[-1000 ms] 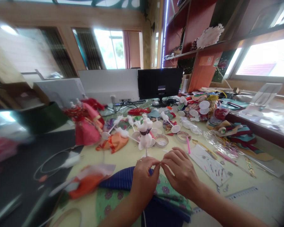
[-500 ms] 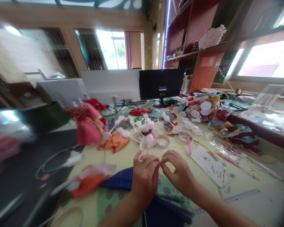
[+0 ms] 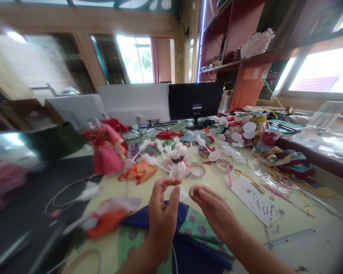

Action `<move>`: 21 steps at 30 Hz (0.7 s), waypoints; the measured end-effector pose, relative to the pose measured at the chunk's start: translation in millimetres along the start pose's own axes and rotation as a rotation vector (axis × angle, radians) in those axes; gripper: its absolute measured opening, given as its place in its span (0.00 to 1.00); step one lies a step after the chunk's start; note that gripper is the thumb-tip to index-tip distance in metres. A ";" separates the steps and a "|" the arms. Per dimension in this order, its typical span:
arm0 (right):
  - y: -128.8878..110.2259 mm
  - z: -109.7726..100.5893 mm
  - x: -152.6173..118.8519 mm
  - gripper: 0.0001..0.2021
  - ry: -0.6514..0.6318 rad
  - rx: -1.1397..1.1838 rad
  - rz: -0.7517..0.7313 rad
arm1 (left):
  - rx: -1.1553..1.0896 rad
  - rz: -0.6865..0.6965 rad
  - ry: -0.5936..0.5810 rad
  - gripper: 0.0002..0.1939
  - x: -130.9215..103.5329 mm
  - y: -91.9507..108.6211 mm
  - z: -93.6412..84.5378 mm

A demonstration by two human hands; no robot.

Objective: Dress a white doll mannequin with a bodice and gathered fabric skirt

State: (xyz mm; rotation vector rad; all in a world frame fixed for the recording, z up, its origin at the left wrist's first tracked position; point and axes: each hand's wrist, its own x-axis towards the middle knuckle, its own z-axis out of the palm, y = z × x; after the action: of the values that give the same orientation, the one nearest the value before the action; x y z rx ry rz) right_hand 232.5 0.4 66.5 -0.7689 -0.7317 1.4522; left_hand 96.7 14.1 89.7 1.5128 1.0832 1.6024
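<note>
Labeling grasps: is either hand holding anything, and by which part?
Right hand: apparently a small pale piece at the fingertips; gripped part unclear. Left hand: open, nothing visible in it.

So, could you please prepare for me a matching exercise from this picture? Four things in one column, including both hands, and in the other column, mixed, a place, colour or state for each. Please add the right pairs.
Things:
1. Left hand
2. Flowered cloth
3. Right hand
4. Small dress form

Descriptions:
A. White, just beyond the hands
B. Has a small pale thing at its fingertips
C. Green, lying below the hands
D. Thumb and fingers apart, with nothing visible held

Right pairs: 1-D, 2-C, 3-B, 4-A
</note>
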 end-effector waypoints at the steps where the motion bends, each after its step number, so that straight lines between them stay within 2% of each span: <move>1: 0.6 0.0 -0.7 0.07 0.005 0.002 -0.023 | -0.025 -0.052 -0.029 0.11 -2.2 0.9 2.1; 3: 1.4 0.8 -3.1 0.11 -0.004 -0.024 -0.054 | -0.043 -0.116 -0.061 0.20 -6.5 0.5 6.6; 5: 2.1 2.4 -6.0 0.12 -0.025 -0.056 -0.072 | -0.042 -0.155 -0.068 0.25 -9.0 -1.4 9.9; 12: 5.1 3.7 -10.8 0.10 0.012 -0.093 -0.107 | -0.138 -0.265 -0.112 0.27 -4.9 -1.5 11.2; 16: 7.3 -0.2 -10.1 0.09 -0.011 -0.143 -0.131 | -0.219 -0.327 -0.151 0.30 -3.5 2.1 12.4; 19: 5.2 -4.1 -8.1 0.08 -0.041 -0.268 -0.202 | -0.231 -0.331 -0.157 0.30 -3.2 1.7 12.8; 21: 0.9 -6.1 -6.6 0.07 -0.040 -0.435 -0.310 | -0.178 -0.279 -0.165 0.30 -4.2 -1.1 12.2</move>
State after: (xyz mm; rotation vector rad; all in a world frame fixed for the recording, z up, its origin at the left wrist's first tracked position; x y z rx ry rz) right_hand 237.0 -6.3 62.5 -0.9090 -1.1651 1.0410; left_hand 109.2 12.4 86.7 1.2890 0.9831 1.3209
